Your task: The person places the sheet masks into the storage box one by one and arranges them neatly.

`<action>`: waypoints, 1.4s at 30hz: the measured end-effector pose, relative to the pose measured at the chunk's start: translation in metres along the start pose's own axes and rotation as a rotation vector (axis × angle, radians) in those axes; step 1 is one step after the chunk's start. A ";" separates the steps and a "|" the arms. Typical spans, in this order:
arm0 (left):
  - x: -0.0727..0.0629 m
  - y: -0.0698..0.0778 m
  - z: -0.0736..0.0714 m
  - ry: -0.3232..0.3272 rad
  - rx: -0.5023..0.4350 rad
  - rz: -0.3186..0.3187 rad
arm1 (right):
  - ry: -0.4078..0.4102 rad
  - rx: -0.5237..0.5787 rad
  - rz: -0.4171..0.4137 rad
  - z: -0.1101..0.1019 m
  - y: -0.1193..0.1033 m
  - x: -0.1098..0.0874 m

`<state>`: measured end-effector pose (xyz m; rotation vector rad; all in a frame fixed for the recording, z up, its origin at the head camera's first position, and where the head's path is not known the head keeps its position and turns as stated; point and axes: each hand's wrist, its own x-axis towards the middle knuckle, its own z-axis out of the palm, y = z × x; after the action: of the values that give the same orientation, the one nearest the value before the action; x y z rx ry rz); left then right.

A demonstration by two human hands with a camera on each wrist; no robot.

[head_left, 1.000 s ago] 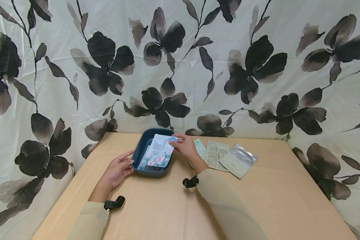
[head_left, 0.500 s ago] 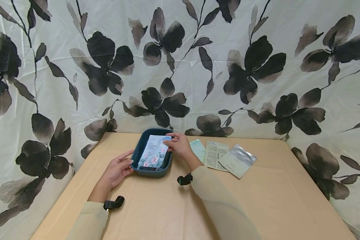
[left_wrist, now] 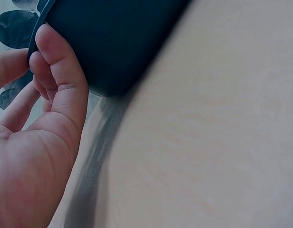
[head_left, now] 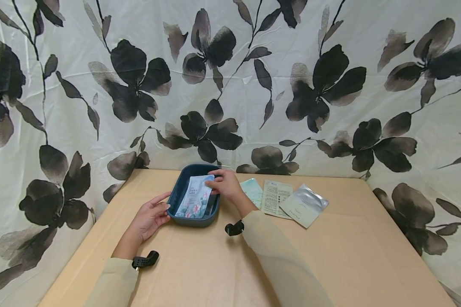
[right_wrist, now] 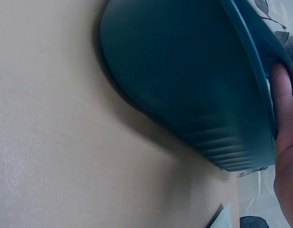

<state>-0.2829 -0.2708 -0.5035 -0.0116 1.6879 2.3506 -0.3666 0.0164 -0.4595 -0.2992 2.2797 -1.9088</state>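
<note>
In the head view a dark blue plastic bin (head_left: pixel 200 222) stands near the back of the table. My left hand (head_left: pixel 151 219) holds its left rim, and the left wrist view shows the thumb and fingertips of that hand (left_wrist: pixel 51 133) pinching the edge. At the right rim my right hand (head_left: pixel 228 188) pinches the upper right corner of a light blue floral sheet mask packet (head_left: pixel 194 196), which slants down inside the bin. In the right wrist view the bin wall (right_wrist: pixel 184 85) hides most of the packet, and one finger of the right hand (right_wrist: pixel 285 137) reaches over the rim.
Right of the bin, a pale green packet (head_left: pixel 252 191), a printed packet (head_left: pixel 275 199) and a silver-topped packet (head_left: pixel 305 207) lie overlapping on the tan table (head_left: pixel 199 264). Behind the table hangs a white floral cloth (head_left: pixel 253 106).
My right hand has moved left with the packet and lowered it into the bin, the packet now tilting more steeply. The left hand has stayed at the rim.
</note>
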 end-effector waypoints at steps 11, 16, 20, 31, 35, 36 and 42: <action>0.001 -0.001 0.000 0.005 -0.002 0.004 | 0.000 -0.112 -0.023 0.001 -0.004 -0.001; 0.002 -0.001 -0.001 0.005 0.001 0.001 | 0.020 -0.232 -0.019 0.001 -0.010 -0.001; 0.002 -0.001 -0.001 0.005 0.003 0.000 | 0.034 -0.319 -0.003 0.000 -0.015 -0.004; 0.002 -0.001 -0.001 0.023 0.002 0.000 | 0.061 -0.432 -0.047 0.002 -0.013 -0.003; 0.002 -0.001 -0.001 0.021 0.003 0.000 | 0.069 -0.449 -0.035 0.003 -0.014 -0.004; 0.003 -0.001 -0.002 0.018 0.003 0.000 | 0.070 -0.454 -0.029 0.003 -0.015 -0.004; 0.003 -0.001 -0.002 0.027 0.013 0.003 | 0.062 -0.525 -0.024 0.002 -0.022 -0.006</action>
<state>-0.2854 -0.2719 -0.5054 -0.0391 1.7167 2.3518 -0.3588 0.0123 -0.4387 -0.3284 2.7984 -1.3088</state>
